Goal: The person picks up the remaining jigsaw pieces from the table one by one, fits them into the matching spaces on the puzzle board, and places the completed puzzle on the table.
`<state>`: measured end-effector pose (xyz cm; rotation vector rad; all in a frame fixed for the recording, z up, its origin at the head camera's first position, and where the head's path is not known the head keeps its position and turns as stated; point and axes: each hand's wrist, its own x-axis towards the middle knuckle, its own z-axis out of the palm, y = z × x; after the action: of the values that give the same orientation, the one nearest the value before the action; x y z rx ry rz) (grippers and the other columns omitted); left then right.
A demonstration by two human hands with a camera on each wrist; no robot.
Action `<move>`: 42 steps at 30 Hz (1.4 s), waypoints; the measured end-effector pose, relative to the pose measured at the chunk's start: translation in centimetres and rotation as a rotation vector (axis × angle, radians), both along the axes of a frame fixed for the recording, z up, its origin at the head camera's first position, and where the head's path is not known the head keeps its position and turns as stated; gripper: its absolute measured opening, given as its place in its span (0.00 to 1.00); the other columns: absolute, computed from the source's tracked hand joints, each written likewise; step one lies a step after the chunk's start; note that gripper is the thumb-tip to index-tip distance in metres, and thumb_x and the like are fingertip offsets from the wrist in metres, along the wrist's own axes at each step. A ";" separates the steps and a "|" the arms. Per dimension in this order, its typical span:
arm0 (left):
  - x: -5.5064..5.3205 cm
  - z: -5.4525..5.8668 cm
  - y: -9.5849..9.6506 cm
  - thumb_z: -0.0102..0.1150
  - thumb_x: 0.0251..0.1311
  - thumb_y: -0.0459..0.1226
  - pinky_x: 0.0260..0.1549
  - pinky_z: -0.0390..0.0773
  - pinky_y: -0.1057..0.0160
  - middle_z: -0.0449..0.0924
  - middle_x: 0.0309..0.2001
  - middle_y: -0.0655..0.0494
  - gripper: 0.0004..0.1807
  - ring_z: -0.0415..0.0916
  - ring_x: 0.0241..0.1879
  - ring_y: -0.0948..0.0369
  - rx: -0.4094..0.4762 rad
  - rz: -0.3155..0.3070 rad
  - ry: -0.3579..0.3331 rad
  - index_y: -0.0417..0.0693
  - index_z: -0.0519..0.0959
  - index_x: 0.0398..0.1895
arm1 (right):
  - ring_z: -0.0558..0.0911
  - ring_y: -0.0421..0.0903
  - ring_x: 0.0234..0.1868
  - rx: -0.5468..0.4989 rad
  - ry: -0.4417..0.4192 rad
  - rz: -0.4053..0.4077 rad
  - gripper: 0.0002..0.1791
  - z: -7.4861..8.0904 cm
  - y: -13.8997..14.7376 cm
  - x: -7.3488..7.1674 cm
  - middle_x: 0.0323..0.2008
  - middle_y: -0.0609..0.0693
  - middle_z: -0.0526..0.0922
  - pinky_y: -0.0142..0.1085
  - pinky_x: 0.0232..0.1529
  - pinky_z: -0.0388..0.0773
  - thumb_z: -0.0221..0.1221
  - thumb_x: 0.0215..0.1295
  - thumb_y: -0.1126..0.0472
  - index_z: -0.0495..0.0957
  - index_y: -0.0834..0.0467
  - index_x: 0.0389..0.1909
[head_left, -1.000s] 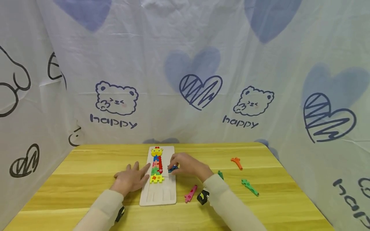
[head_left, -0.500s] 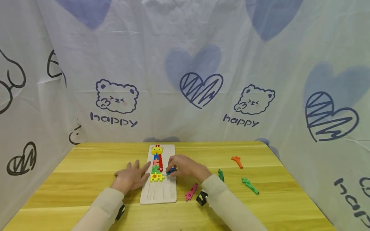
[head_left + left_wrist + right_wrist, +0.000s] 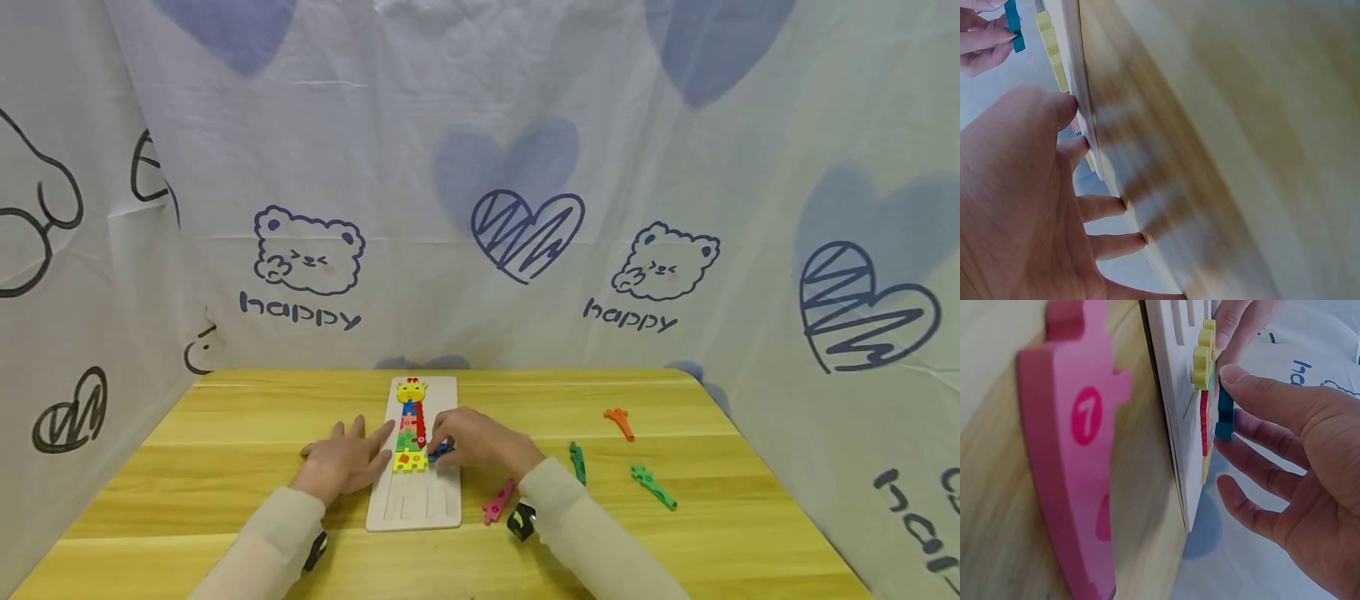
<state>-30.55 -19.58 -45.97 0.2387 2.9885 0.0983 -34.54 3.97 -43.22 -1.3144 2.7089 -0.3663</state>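
Giraffe puzzle abt. half built; blue pc. in R hand, 4 pcs. loose

Giraffe puzzle board (image 3: 448, 404) sits just L of ctr., lower half of head view. Done so far, top to bottom: yellow giraffe head (image 3: 411, 392), blue neck pc. (image 3: 409, 409), pink neck pc. (image 3: 407, 423) & green neck pc. (image 3: 406, 442), w/ red strip (image 3: 420, 423) along their R side, then yellow body pc. (image 3: 408, 462). Slots at board's lower end show bare, so that part looks undone.

R hand (image 3: 480, 437) pinches loose blue pc. (image 3: 441, 453) (teal in wrist views) btwn. thumb & fingers, over board just R of yellow body pc.; can't tell if it touches. L hand (image 3: 341, 464) has fingers spread, thumb & index at board's L edge, gripping nothing. Hands apart.

Left over, on tabletop (image 3: 247, 417) R of board: pink pc. (image 3: 498, 502) (no. 7 in R wrist view) nearest, dk. green pc. (image 3: 577, 462), lt. green pc. (image 3: 652, 487) lower R, orange pc. (image 3: 619, 423) above it. Est. only: roughly 5 pcs. to go, counting the pinched one.
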 end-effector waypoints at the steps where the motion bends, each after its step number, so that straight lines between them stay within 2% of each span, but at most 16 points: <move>1: 0.0 0.0 0.0 0.40 0.78 0.56 0.47 0.68 0.13 0.57 0.79 0.34 0.32 0.58 0.74 0.27 0.000 0.000 -0.002 0.64 0.58 0.82 | 0.79 0.35 0.40 0.003 0.004 0.003 0.13 0.0 0.0 0.0 0.44 0.44 0.86 0.23 0.45 0.79 0.71 0.64 0.54 0.90 0.51 0.48; 8: -0.2 -0.1 0.1 0.40 0.78 0.56 0.47 0.68 0.13 0.57 0.79 0.33 0.32 0.57 0.74 0.26 0.003 -0.002 -0.008 0.65 0.57 0.82 | 0.81 0.37 0.43 0.041 0.021 0.011 0.14 -0.3 -0.4 0.0 0.46 0.43 0.87 0.24 0.49 0.80 0.71 0.63 0.53 0.90 0.51 0.48; 16: -0.1 0.0 0.1 0.40 0.78 0.57 0.48 0.68 0.13 0.57 0.79 0.33 0.32 0.57 0.74 0.26 0.004 0.000 -0.015 0.64 0.57 0.82 | 0.82 0.35 0.44 0.077 0.002 -0.027 0.14 -0.8 -0.6 -0.1 0.46 0.42 0.87 0.24 0.52 0.81 0.71 0.63 0.51 0.90 0.50 0.48; 30: -0.1 0.1 0.0 0.40 0.78 0.57 0.48 0.67 0.13 0.57 0.79 0.33 0.32 0.57 0.74 0.26 0.011 0.002 -0.025 0.64 0.57 0.82 | 0.81 0.32 0.40 0.072 -0.014 -0.052 0.14 -0.7 -1.3 0.2 0.45 0.42 0.90 0.24 0.50 0.81 0.72 0.63 0.52 0.90 0.51 0.48; 42: -0.1 0.1 0.0 0.40 0.78 0.57 0.48 0.67 0.13 0.57 0.79 0.33 0.32 0.57 0.74 0.26 0.003 0.003 -0.022 0.64 0.57 0.82 | 0.80 0.33 0.38 0.093 0.017 -0.087 0.20 -0.7 -1.4 0.3 0.47 0.43 0.90 0.24 0.48 0.81 0.73 0.60 0.50 0.88 0.52 0.51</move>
<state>-30.62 -19.56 -45.89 0.2324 2.9671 0.1053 -34.25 2.54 -43.92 -1.1842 2.7667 -0.2354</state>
